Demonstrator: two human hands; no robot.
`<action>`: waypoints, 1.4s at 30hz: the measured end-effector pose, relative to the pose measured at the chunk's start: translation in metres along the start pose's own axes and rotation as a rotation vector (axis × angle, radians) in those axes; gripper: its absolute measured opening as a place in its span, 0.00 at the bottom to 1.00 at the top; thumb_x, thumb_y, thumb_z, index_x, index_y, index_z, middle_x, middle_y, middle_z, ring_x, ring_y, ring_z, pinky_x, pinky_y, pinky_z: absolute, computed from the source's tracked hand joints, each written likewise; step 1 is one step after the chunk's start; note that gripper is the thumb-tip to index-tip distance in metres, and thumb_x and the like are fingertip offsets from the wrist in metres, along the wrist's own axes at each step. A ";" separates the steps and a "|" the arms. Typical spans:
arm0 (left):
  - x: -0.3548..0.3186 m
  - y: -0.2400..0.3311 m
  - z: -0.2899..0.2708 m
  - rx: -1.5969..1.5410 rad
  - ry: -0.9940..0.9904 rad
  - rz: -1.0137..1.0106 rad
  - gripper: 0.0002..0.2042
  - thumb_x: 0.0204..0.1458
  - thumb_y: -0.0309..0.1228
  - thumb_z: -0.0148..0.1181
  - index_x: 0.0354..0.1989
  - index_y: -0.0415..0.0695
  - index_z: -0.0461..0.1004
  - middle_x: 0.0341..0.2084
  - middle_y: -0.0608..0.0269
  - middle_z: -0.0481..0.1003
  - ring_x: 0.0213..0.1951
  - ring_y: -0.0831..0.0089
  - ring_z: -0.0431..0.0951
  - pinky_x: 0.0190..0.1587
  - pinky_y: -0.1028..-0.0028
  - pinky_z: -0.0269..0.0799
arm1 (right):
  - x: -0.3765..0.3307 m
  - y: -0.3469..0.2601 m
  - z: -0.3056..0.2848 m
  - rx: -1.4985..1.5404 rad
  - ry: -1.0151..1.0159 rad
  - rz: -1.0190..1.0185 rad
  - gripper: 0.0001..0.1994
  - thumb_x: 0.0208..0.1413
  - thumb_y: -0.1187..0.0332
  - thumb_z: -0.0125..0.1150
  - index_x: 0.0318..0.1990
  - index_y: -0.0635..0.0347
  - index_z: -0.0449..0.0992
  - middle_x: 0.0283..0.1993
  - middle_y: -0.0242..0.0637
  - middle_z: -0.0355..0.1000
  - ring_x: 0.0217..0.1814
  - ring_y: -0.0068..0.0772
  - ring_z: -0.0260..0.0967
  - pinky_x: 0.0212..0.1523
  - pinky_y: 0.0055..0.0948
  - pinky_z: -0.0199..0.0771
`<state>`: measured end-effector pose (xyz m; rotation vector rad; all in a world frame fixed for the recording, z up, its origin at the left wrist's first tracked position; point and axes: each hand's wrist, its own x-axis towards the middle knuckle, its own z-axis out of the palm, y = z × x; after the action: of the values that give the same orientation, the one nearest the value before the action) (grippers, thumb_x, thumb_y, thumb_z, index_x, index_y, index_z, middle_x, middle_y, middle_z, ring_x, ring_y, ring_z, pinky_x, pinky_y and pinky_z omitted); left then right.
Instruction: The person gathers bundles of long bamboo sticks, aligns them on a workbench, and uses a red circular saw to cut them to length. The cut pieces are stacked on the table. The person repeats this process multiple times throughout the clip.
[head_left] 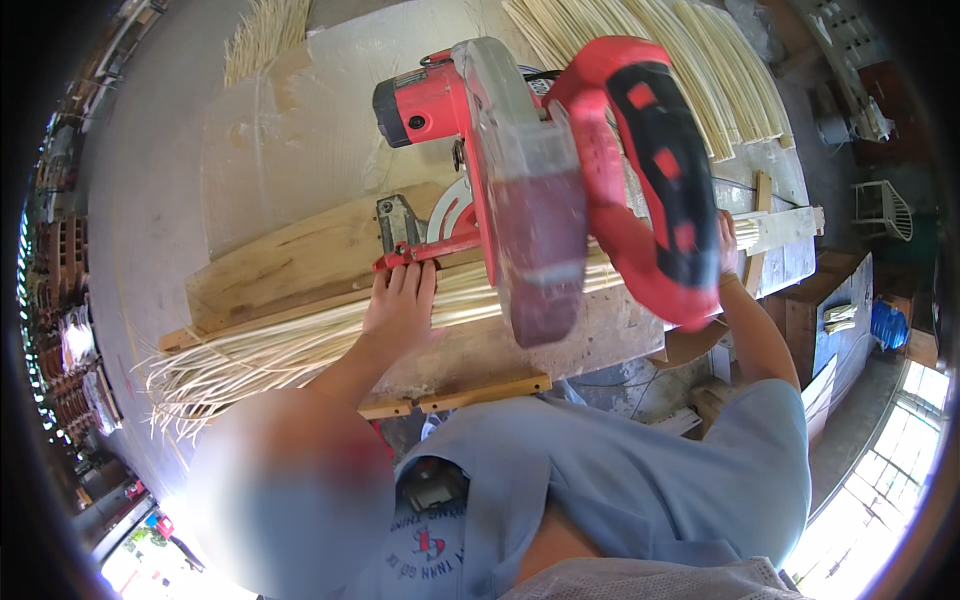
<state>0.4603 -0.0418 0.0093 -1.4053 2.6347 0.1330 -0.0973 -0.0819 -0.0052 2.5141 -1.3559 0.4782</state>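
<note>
Left hand (pixel 400 305) lies flat, fingers extended, pressing bundle of pale thin sticks (pixel 300 340) onto wooden worktop (pixel 290 265). Right hand (pixel 727 245) mostly hidden behind red chop saw (pixel 560 170), grip unclear. Saw blade guard sits over the bundle.

Left hand (pixel 400 305) flat, right hand (pixel 727 245) half hidden

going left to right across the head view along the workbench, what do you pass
splayed ends of the pale thin reed bundle → left hand pressing flat on the reeds → grey blade guard of the red chop saw → red and black saw handle → right hand behind the handle → upright wooden stop
</note>
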 end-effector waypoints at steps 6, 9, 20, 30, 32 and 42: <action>-0.001 0.002 0.010 0.060 0.175 0.038 0.49 0.30 0.55 0.77 0.62 0.37 0.69 0.47 0.54 0.72 0.51 0.58 0.73 0.56 0.53 0.69 | 0.006 -0.003 -0.003 -0.016 -0.018 -0.016 0.39 0.50 0.41 0.68 0.61 0.62 0.67 0.55 0.49 0.68 0.58 0.58 0.69 0.63 0.60 0.65; 0.000 0.001 0.006 0.059 0.142 0.026 0.50 0.31 0.56 0.77 0.62 0.37 0.67 0.49 0.54 0.71 0.52 0.59 0.72 0.58 0.53 0.69 | 0.010 -0.010 -0.007 0.027 -0.052 -0.001 0.43 0.45 0.42 0.71 0.63 0.61 0.65 0.59 0.49 0.66 0.63 0.58 0.66 0.67 0.61 0.62; -0.006 0.007 0.008 0.103 0.196 0.005 0.49 0.38 0.55 0.76 0.64 0.35 0.65 0.51 0.52 0.70 0.53 0.56 0.70 0.57 0.53 0.68 | -0.021 -0.158 -0.029 0.491 -0.284 0.213 0.20 0.49 0.60 0.76 0.50 0.53 0.81 0.58 0.39 0.74 0.70 0.48 0.65 0.72 0.48 0.66; -0.009 0.010 0.005 0.057 0.226 0.034 0.47 0.40 0.51 0.75 0.66 0.33 0.65 0.53 0.51 0.71 0.57 0.56 0.70 0.58 0.53 0.68 | 0.155 -0.344 0.021 0.027 -0.265 -0.025 0.49 0.51 0.56 0.75 0.75 0.69 0.54 0.80 0.56 0.49 0.83 0.59 0.47 0.80 0.55 0.47; -0.011 0.010 0.004 0.064 0.235 0.017 0.47 0.40 0.51 0.75 0.65 0.34 0.66 0.53 0.51 0.71 0.57 0.55 0.70 0.58 0.53 0.68 | 0.166 -0.342 0.022 0.010 -0.460 -0.009 0.53 0.48 0.49 0.75 0.75 0.68 0.54 0.81 0.54 0.50 0.83 0.56 0.47 0.80 0.54 0.47; -0.067 0.006 0.012 -0.036 0.212 -0.328 0.49 0.45 0.53 0.74 0.73 0.44 0.59 0.69 0.53 0.60 0.72 0.56 0.58 0.74 0.49 0.52 | 0.167 -0.331 0.034 0.213 -0.420 -0.061 0.54 0.42 0.47 0.78 0.75 0.62 0.57 0.78 0.53 0.55 0.82 0.54 0.49 0.79 0.58 0.48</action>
<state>0.4933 0.0177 0.0093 -1.9372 2.5212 -0.0079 0.2730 -0.0431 0.0109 2.9434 -1.4210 0.0830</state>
